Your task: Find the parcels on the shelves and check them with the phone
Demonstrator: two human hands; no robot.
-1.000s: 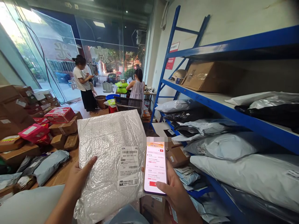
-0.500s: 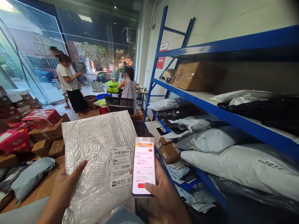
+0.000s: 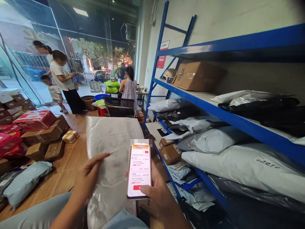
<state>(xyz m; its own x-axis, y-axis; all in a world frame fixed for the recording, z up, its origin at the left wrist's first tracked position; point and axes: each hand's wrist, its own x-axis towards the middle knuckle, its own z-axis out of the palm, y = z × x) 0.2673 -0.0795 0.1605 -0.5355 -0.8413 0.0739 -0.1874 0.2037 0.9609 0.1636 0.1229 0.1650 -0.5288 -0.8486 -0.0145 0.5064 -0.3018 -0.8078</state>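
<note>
My left hand [image 3: 92, 173] is at the left side of a whitish bubble mailer [image 3: 116, 133], closed on it with a finger lying across its front. The mailer is upright and slightly blurred, and no label shows on the side facing me. In my right hand [image 3: 158, 187] is a smartphone [image 3: 140, 171], its screen lit with a list and a red button. My right thumb rests on that button. The phone and right hand cover the mailer's lower right part.
Blue shelving [image 3: 190, 95] on the right holds grey and black parcel bags [image 3: 233, 165] and a cardboard carton [image 3: 193, 76]. Boxes [image 3: 43, 127] and a light-blue bag [image 3: 28, 181] lie on the floor at left. Several people [image 3: 63, 79] are near the glass front, one at a table.
The mailer has been turned, so its printed label no longer shows, and it sits further right. My left hand has moved right and up. The phone has shifted slightly left with the view.
</note>
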